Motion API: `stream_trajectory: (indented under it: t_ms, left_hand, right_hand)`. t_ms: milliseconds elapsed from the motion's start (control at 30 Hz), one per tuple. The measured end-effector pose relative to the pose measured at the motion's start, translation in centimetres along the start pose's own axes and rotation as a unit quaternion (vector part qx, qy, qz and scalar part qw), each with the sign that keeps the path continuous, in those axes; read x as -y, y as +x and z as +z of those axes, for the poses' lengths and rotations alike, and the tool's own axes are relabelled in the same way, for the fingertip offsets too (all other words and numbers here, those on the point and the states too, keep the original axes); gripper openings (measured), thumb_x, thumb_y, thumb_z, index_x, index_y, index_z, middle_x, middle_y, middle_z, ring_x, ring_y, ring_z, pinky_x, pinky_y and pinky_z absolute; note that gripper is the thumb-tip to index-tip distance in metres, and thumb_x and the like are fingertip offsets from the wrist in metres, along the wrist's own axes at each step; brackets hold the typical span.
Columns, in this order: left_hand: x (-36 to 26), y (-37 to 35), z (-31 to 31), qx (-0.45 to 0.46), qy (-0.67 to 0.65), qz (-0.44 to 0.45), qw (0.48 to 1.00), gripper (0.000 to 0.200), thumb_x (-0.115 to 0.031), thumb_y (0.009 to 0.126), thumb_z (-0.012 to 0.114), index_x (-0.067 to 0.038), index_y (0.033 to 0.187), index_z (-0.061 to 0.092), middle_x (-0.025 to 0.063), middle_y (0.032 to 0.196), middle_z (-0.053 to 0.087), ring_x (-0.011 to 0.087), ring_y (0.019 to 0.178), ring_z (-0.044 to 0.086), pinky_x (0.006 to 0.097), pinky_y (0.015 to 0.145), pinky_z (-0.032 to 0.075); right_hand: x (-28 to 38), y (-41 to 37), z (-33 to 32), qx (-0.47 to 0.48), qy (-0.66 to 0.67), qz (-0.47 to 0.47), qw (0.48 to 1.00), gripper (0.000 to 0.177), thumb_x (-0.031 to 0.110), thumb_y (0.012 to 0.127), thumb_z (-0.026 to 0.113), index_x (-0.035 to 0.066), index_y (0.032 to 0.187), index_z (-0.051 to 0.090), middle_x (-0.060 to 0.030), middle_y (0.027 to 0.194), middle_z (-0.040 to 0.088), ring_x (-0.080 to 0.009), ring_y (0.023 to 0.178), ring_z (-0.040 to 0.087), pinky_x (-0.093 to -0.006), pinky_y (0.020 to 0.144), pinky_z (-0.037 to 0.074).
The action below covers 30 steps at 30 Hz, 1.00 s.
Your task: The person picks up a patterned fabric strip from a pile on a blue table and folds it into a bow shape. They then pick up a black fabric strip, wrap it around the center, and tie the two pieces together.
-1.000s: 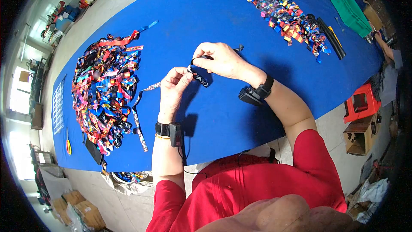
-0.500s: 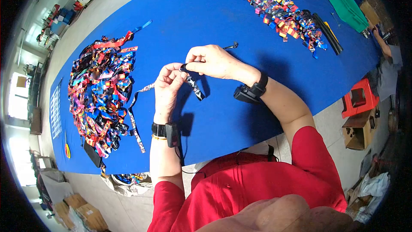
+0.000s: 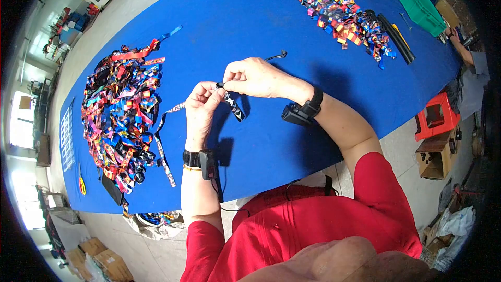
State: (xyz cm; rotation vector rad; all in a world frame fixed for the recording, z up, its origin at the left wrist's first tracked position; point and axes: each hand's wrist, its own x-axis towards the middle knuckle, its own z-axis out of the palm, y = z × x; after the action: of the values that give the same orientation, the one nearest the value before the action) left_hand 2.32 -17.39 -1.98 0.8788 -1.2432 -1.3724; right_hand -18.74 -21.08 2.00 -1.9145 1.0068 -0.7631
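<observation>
Above the blue-covered table (image 3: 292,146), a narrow patterned strap (image 3: 236,109) is pinched between my two hands. My left hand (image 3: 200,109) grips it with thumb and forefinger by a small dark piece (image 3: 220,85), too covered to make out. Close beside it, my right hand (image 3: 255,77) has its thumb and bent fingers pressed on the same spot. One short strap end dangles under the fingers. Past my left hand a long patterned length (image 3: 160,143) trails over the cloth. A black strap end with a small fitting (image 3: 283,54) pokes out beyond my right hand.
Left lies a big heap of colourful straps (image 3: 122,115), with yellow-handled scissors (image 3: 82,185) nearby. A long row of bundled straps (image 3: 334,13) runs along the far right, near black tubes (image 3: 396,39) and a green crate (image 3: 416,2). Another person's arm (image 3: 462,49) shows beyond; a red stool (image 3: 437,116) stands right.
My right hand has come slightly left and lower, its fingers closer to my left fingertips. The dangling strap end has swung a little left.
</observation>
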Motion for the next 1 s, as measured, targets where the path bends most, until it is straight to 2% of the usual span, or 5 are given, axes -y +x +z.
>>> stream_trajectory:
  t_ms: [167,267,433,533,1000]
  left_hand:
    - [0.1,0.0,0.0,-0.008,0.040,-0.001,0.999,0.007,-0.006,0.093,0.071,-0.005,0.098,0.065,-0.0015,0.086,0.067,0.0048,0.077,0.059,0.0207,0.073,0.048]
    - [0.0,0.0,0.2,-0.021,0.048,-0.015,0.998,0.008,-0.007,0.093,0.072,-0.005,0.097,0.065,-0.0027,0.085,0.066,0.0039,0.076,0.057,0.0203,0.070,0.047]
    - [0.3,0.0,0.2,0.010,0.044,-0.035,0.998,0.009,-0.010,0.094,0.073,-0.005,0.094,0.065,-0.0047,0.082,0.063,0.0017,0.073,0.052,0.0193,0.066,0.043]
    - [0.5,0.0,-0.1,0.031,0.052,-0.033,0.998,0.010,-0.010,0.093,0.073,-0.006,0.098,0.065,-0.0015,0.088,0.069,0.0045,0.078,0.060,0.0219,0.072,0.049]
    - [0.5,0.3,-0.2,0.010,0.007,-0.018,1.000,0.015,-0.007,0.095,0.067,-0.003,0.109,0.062,0.0010,0.096,0.068,0.0065,0.089,0.062,0.0227,0.083,0.050]
  right_hand:
    - [0.8,-0.2,-0.4,0.029,-0.046,-0.008,0.999,0.021,0.024,0.093,0.068,0.004,0.095,0.070,-0.0042,0.077,0.068,-0.0100,0.071,0.059,-0.0298,0.065,0.049]
    - [0.0,-0.1,0.3,0.017,0.022,0.019,0.999,0.028,0.032,0.096,0.066,0.004,0.093,0.071,0.0011,0.072,0.063,-0.0068,0.067,0.052,-0.0284,0.058,0.043]
    - [0.6,0.1,0.2,0.023,-0.025,0.078,0.996,0.036,0.036,0.094,0.071,0.001,0.084,0.069,0.0018,0.067,0.060,-0.0055,0.062,0.050,-0.0266,0.054,0.041]
    - [0.2,0.2,0.3,0.008,-0.048,0.058,0.997,0.034,0.033,0.093,0.071,0.000,0.083,0.067,0.0025,0.066,0.059,-0.0048,0.062,0.049,-0.0262,0.054,0.041]
    - [-0.9,0.4,0.5,0.004,0.046,0.026,0.999,0.020,0.020,0.098,0.066,0.002,0.090,0.065,0.0065,0.073,0.056,-0.0020,0.067,0.049,-0.0219,0.057,0.041]
